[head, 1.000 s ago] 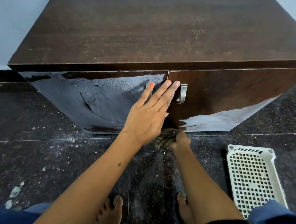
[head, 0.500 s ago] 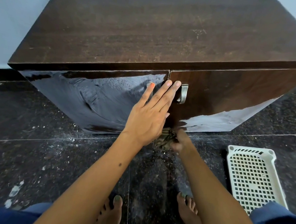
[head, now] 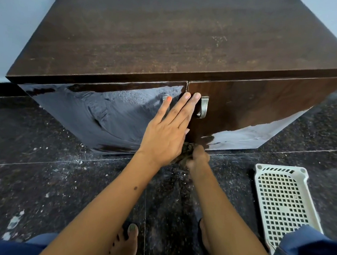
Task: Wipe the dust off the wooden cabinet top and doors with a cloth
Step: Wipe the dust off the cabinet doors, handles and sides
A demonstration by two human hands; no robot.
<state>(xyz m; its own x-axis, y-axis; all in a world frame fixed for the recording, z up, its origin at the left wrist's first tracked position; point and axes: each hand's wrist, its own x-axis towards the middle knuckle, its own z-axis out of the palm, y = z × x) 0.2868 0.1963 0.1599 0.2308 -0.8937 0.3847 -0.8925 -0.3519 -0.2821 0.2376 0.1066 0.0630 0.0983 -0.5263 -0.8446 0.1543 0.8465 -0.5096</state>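
Note:
A dark wooden cabinet (head: pixel 171 45) stands against the wall, its top faintly dusty. Its left door (head: pixel 107 113) is glossy, and the right door (head: pixel 258 107) has a pale reflection at its lower right. My left hand (head: pixel 169 131) lies flat with straight fingers on the seam between the doors, fingertips beside the metal handle (head: pixel 203 108). My right hand (head: pixel 198 157) grips a dark bunched cloth (head: pixel 186 151) at the bottom edge of the right door, partly hidden behind my left hand.
A white perforated plastic tray (head: pixel 282 202) lies on the dark speckled floor (head: pixel 35 176) to the right of my arms. Dust and white flecks are scattered over the tiles. My bare feet (head: pixel 125 244) stand just below the hands.
My right hand with the cloth has shifted slightly along the bottom edge of the right door. The left hand has stayed pressed flat on the doors.

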